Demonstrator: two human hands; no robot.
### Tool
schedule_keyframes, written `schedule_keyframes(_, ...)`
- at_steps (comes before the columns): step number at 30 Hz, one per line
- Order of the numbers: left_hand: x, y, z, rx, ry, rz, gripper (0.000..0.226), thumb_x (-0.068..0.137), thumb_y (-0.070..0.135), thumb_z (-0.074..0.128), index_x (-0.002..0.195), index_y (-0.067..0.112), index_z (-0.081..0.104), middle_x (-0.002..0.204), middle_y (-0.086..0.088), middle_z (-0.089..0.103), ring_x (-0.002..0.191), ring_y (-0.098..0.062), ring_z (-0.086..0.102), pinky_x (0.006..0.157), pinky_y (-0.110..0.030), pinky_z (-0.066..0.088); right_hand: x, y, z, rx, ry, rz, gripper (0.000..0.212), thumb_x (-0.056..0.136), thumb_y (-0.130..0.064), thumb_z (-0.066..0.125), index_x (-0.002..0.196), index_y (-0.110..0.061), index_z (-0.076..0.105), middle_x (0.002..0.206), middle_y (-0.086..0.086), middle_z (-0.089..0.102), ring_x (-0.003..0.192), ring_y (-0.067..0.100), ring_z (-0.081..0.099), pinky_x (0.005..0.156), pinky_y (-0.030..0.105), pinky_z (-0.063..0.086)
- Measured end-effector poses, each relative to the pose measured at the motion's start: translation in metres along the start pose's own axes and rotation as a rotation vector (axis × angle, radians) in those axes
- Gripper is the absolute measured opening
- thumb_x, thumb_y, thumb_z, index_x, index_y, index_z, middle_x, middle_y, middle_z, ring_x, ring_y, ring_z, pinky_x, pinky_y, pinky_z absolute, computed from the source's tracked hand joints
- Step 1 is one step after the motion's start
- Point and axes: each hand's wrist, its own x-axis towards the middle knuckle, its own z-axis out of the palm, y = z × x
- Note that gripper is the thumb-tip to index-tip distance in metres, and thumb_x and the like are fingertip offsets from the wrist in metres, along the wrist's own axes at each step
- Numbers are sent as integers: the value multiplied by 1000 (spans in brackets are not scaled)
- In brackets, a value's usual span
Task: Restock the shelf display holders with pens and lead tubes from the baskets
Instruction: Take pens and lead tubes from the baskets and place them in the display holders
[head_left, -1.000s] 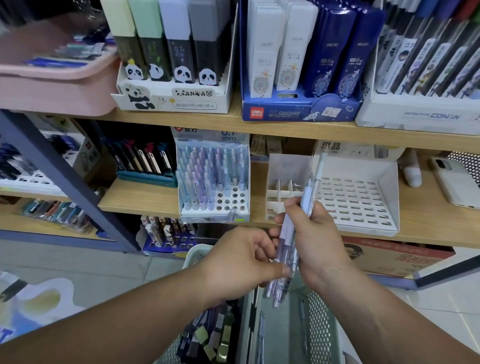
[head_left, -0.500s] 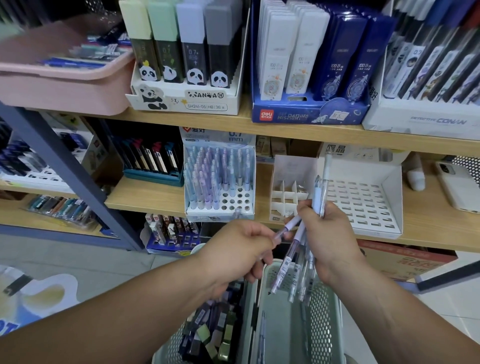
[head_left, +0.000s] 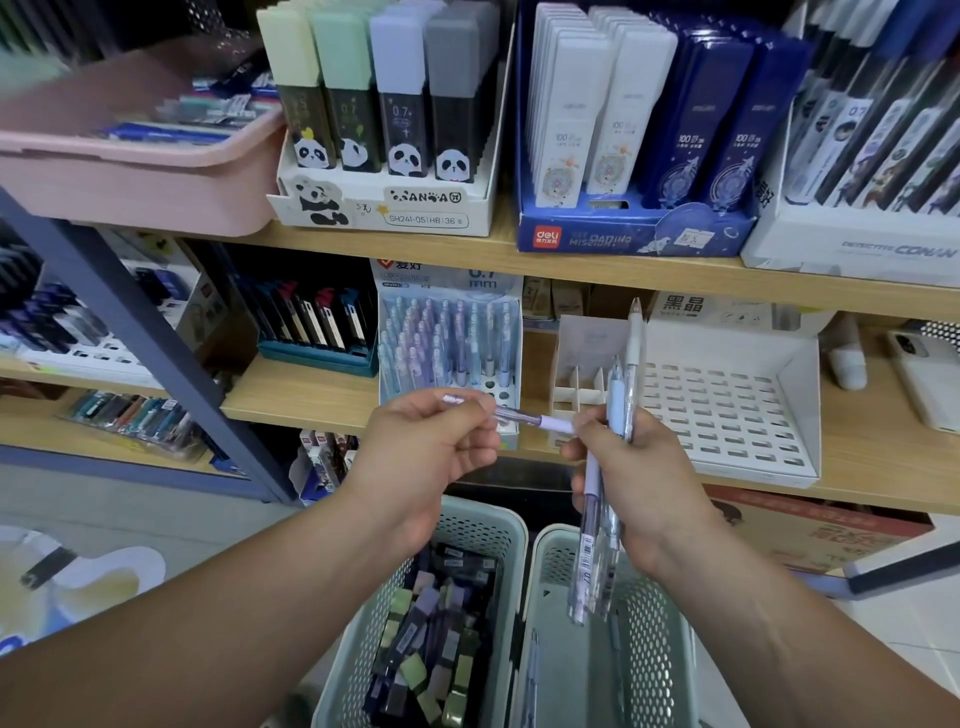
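A: What sits farthest left?
B: A pink basket (head_left: 130, 176) on the upper shelf, with blurred packets in it. Just beside it stands the panda display box (head_left: 384, 208), with its panda lead cases (head_left: 400, 119) upright in four rows.

A: And on the shelf below?
B: A teal holder (head_left: 317, 358) of dark pens, then the pastel pen holder (head_left: 447, 338). It is nearly full, with a few holes showing in its front row.

A: Where are the hands?
B: The left hand (head_left: 431, 452) is in front of that holder. Its thumb and fingertips pinch one purple pen (head_left: 524, 417), which lies almost level. The pen's pale end reaches the right hand (head_left: 639, 478). I cannot tell whether that hand grips it too.

A: What does the right hand hold?
B: Its fingers curl round a bundle of pens (head_left: 592, 545), held upright. The tips stand above the fist, and the barrels hang below it over the right basket (head_left: 556, 566).

A: And the baskets?
B: Two green mesh ones sit side by side under the arms. The left basket (head_left: 498, 519) is heaped with loose lead tubes (head_left: 431, 634). The right one has a few pens lying at its bottom.

A: What is further right?
B: A small white divider holder (head_left: 576, 384) stands behind the right hand. Next to it is a wide white slotted holder (head_left: 727, 415). A phone (head_left: 924, 374) lies on the shelf near the edge.
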Motion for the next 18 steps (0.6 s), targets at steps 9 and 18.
schedule_keyframes(9,31,40,-19,353,273,452,14,80,10,82,84,18,71,65,2,67,51,-10,58,51,-26,49,0,10,-6,-10,-41,17,6,97,-20,66,94,-16,62,64,5,59,48,20,51,45,30,44)
schedule_keyframes(18,51,40,-15,909,335,703,21,83,14,77,81,27,61,63,13,61,67,2,61,54,-4,39,0,12,-11,-6,-49,24,6,97,-19,67,93,-16,64,64,5,59,49,19,51,44,29,44)
